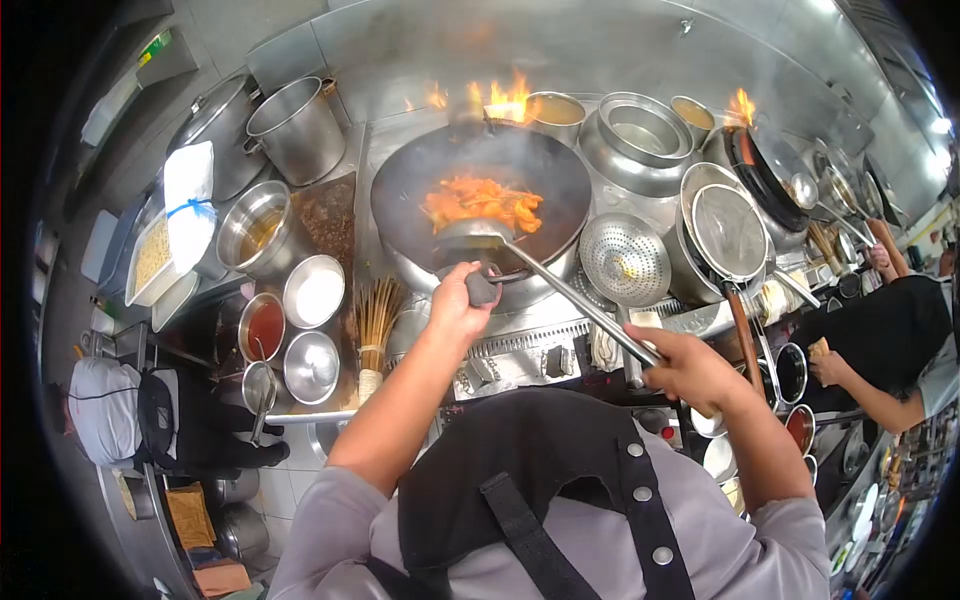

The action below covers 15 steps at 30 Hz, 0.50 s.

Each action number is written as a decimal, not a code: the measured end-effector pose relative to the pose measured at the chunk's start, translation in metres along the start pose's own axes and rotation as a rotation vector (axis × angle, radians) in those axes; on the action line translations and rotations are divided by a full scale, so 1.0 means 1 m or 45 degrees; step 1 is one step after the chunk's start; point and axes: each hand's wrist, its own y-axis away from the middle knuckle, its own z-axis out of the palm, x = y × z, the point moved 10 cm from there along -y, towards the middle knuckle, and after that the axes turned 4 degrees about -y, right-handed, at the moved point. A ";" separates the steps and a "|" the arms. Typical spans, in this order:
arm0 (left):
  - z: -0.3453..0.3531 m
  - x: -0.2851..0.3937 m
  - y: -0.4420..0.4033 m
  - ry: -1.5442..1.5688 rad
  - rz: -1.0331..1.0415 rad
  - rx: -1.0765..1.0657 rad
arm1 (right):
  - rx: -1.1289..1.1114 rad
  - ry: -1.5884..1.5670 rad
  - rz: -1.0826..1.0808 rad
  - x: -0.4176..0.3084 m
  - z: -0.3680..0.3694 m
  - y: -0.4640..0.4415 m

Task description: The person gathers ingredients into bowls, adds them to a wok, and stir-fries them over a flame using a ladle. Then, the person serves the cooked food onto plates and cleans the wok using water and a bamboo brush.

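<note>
My left hand point(460, 305) is closed at the near rim of a large dark wok point(405, 195), with a dark grey cloth point(482, 287) bunched in its grip. Orange-coated food pieces point(485, 203) lie in the wok under steam. The fingers of my right hand point(690, 367) wrap round the long handle of a metal ladle point(575, 292). That ladle's bowl reaches into the wok, just on the near side of the food. Flames point(505, 103) rise behind the far rim.
Right of the wok are a perforated strainer point(622, 258), a mesh sieve point(730, 232) and a lidded-looking steel pot point(640, 135). Left stand a bamboo brush point(376, 325), bowls, a red sauce pot point(264, 328) and tall stockpots point(297, 130). A co-worker point(880, 340) cooks at a second flaming wok point(775, 170).
</note>
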 end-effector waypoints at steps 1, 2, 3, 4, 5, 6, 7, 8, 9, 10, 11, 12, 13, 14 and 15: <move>-0.007 -0.003 -0.014 -0.031 0.049 0.024 | 0.006 -0.001 0.001 -0.007 0.005 -0.008; -0.016 -0.009 -0.021 -0.028 0.053 -0.047 | 0.045 -0.004 0.018 -0.011 0.011 -0.021; -0.026 -0.015 -0.015 -0.040 0.046 -0.080 | 0.086 -0.006 0.034 -0.007 0.012 -0.032; -0.036 -0.025 -0.004 -0.047 0.042 -0.113 | 0.094 -0.004 0.033 0.007 0.017 -0.044; -0.052 -0.033 0.015 -0.073 0.041 -0.031 | 0.181 0.118 -0.173 0.010 0.021 -0.056; -0.070 -0.042 0.030 -0.103 0.005 -0.040 | 0.271 0.236 -0.379 0.004 0.024 -0.056; -0.074 -0.038 0.050 -0.197 0.042 -0.043 | 0.265 0.153 -0.421 0.008 0.023 -0.046; -0.063 -0.032 0.060 -0.128 0.020 -0.020 | 0.267 0.073 -0.454 0.014 0.020 -0.034; -0.058 -0.030 0.070 -0.050 -0.008 0.018 | 0.254 -0.004 -0.478 0.018 0.015 -0.021; -0.046 -0.022 0.066 -0.028 -0.022 -0.033 | 0.146 -0.119 -0.273 0.020 0.009 -0.008; -0.028 -0.008 0.055 -0.008 -0.032 -0.085 | 0.040 -0.232 -0.069 0.021 0.005 0.007; -0.014 -0.001 0.047 -0.011 -0.050 -0.053 | 0.008 -0.345 0.002 0.027 0.002 0.012; 0.000 0.009 0.044 -0.058 0.000 -0.016 | -0.014 -0.323 -0.002 0.024 -0.005 0.014; 0.009 0.010 0.034 -0.047 -0.020 0.001 | -0.018 -0.188 0.036 0.013 -0.010 0.013; 0.008 0.008 0.023 -0.045 -0.045 0.020 | -0.022 -0.061 0.076 0.003 -0.012 0.009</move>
